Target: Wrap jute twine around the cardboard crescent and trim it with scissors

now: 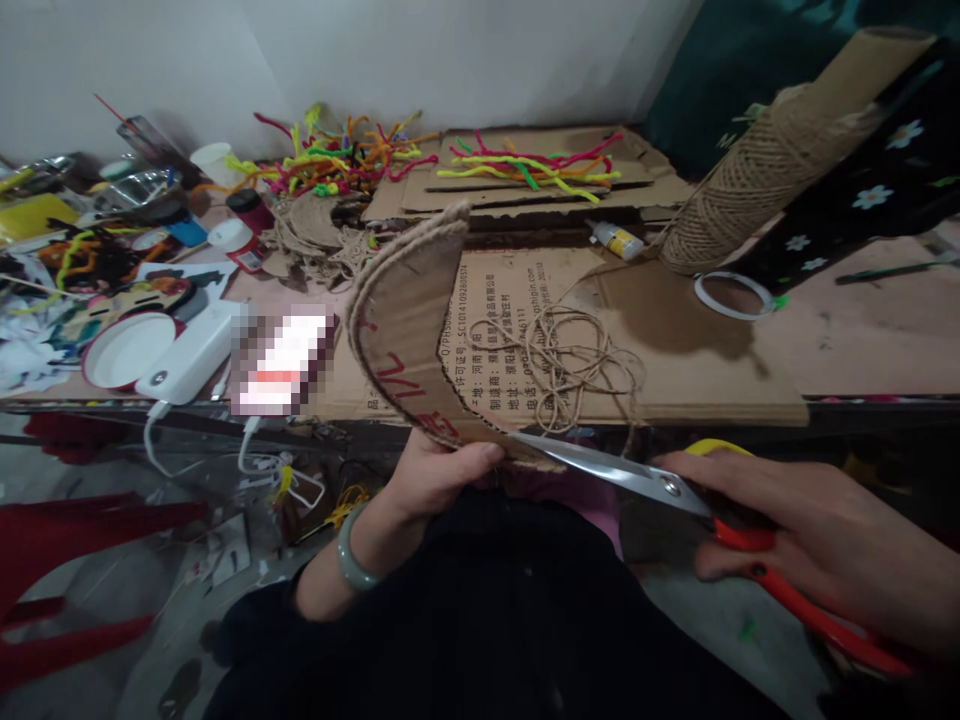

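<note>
A curved, crescent-shaped piece of cardboard stands tilted over the table's front edge, with jute twine running along its outer rim. My left hand grips its lower end, thumb on the near face and the other fingers hidden behind. In my right hand is a pair of scissors with red handles. Their blades point left, and the tips reach the cardboard's lower end beside my left thumb; whether they touch it I cannot tell. Behind the piece, a loose tangle of twine lies on a flat printed cardboard sheet.
A large twine spool leans at the right near a tape roll. A small glue bottle lies behind the tangle. Colourful fuzzy stems are heaped at the back. A phone and a white power bank sit left, cables hanging over the edge.
</note>
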Demonstrator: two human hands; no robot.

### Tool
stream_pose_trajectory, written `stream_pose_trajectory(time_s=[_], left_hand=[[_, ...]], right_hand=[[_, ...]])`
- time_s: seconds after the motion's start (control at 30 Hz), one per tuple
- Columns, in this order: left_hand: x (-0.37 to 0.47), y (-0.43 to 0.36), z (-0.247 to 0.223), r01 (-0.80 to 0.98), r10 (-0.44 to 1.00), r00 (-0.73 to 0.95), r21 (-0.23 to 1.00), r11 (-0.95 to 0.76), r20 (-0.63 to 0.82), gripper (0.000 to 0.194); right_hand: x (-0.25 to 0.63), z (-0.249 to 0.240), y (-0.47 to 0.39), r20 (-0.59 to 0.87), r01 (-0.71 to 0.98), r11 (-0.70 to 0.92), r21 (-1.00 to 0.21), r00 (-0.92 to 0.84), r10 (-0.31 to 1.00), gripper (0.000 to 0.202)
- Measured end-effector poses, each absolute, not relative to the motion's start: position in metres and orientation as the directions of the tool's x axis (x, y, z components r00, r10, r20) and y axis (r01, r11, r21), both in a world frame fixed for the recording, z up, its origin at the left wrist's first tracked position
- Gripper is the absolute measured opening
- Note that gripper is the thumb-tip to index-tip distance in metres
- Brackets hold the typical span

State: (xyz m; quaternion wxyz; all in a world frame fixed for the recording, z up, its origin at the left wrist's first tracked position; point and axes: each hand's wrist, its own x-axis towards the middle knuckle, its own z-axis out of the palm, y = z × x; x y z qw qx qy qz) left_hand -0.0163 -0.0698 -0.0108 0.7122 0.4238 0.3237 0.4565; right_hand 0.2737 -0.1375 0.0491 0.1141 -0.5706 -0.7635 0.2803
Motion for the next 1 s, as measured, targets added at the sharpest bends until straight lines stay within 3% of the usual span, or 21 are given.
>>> stream_pose_trajectory(time_s=[0.1,0.2,0.47,0.77,1.0], left_hand=[[-0.0155,-0.0687,-0.0082,-0.399,0.941,0.339,0.904,0.155,-0.012,0.024],[-0.0159,-0.0697,-0.0077,-0.4,0.932,0.361,0.897,0.189,-0.035,0.023],[-0.0186,-0.0747,-0.0115,-0.336,0.905,0.415,0.908,0.249,-0.094,0.033],[-0.0171,-0.071,-0.0118,-0.335,0.915,0.4,0.921,0.2,-0.053,0.027],[-0.0157,-0.0707,-0.0113,-0.365,0.911,0.407,0.902,0.233,-0.071,0.028]], right_hand=[[0.2735,0.0511,-0.1359,-0.254,0.774,0.163,-0.612,-0.388,0.886,0.04],[0.2722,0.0538,-0.1352,-0.29,0.796,0.132,-0.591,-0.362,0.886,0.038],[0.2705,0.0575,-0.1346,-0.21,0.812,0.215,-0.543,-0.379,0.901,0.04],[0.2755,0.0528,-0.1351,-0.317,0.772,0.122,-0.624,-0.393,0.863,0.042],[0.2698,0.0534,-0.1309,-0.282,0.808,0.161,-0.567,-0.374,0.884,0.041]])
